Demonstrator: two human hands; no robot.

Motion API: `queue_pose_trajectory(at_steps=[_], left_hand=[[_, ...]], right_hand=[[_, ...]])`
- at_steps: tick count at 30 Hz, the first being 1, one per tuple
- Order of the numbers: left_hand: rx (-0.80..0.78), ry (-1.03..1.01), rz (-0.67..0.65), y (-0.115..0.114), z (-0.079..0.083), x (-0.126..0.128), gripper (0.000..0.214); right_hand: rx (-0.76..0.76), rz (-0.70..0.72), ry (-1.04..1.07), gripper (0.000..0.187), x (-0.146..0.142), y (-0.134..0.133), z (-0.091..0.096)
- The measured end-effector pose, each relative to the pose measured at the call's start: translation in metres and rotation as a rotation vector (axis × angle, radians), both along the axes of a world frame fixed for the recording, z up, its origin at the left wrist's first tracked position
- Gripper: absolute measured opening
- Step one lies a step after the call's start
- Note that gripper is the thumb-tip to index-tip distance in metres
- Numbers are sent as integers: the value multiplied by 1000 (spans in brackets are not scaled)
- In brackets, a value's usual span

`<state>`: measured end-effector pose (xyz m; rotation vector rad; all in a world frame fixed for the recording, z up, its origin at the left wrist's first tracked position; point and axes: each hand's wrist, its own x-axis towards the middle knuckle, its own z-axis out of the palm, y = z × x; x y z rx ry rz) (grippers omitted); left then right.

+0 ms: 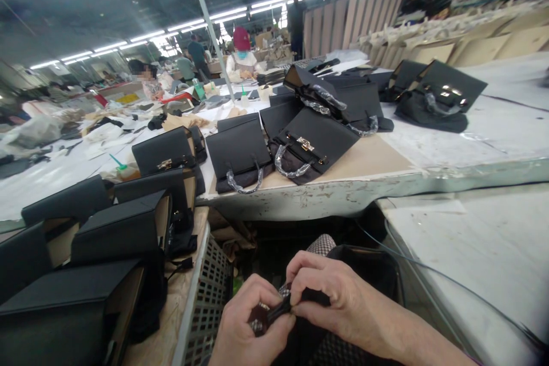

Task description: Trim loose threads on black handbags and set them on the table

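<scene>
Over my lap, both hands meet at a narrow black strap (pixel 279 310). My left hand (pixel 253 320) pinches its near end between thumb and fingers. My right hand (pixel 328 291) grips it close by, fingertips almost touching those of the left. Dark material hangs below the hands; whether the strap belongs to it is hidden. Just behind my right hand rests a black bag (pixel 373 260), partly covered by the forearm. Checked fabric (pixel 322 244) shows under and behind the hands.
Several black handbags (pixel 238 148) with plastic-wrapped handles lie on the long white table (pixel 429 166) ahead. More black bags (pixel 120 229) stand at left above a plastic crate (pixel 210 291). A white surface (pixel 480 251) and thin cable (pixel 446 277) are at right. Co-workers (pixel 242 60) sit farther back.
</scene>
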<state>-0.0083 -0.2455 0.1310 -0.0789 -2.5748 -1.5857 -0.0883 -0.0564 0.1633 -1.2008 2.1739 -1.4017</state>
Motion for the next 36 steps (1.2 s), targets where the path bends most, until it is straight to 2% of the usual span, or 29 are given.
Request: queue_pose_trajectory(at_steps=[8, 12, 15, 19, 36], left_hand=[[20, -54, -8, -2, 3, 1, 10], [20, -58, -12, -2, 3, 1, 9], [27, -48, -16, -1, 2, 2, 9], [40, -52, -24, -2, 1, 2, 7], [23, -71, -65, -6, 2, 0, 7]], right_hand=[[41, -35, 3, 26, 0, 2, -3], [-6, -8, 15, 30, 0, 5, -2], [-23, 49, 54, 23, 1, 6, -2], [-3, 50, 111, 15, 2, 5, -4], [36, 22, 129, 7, 1, -1, 1]])
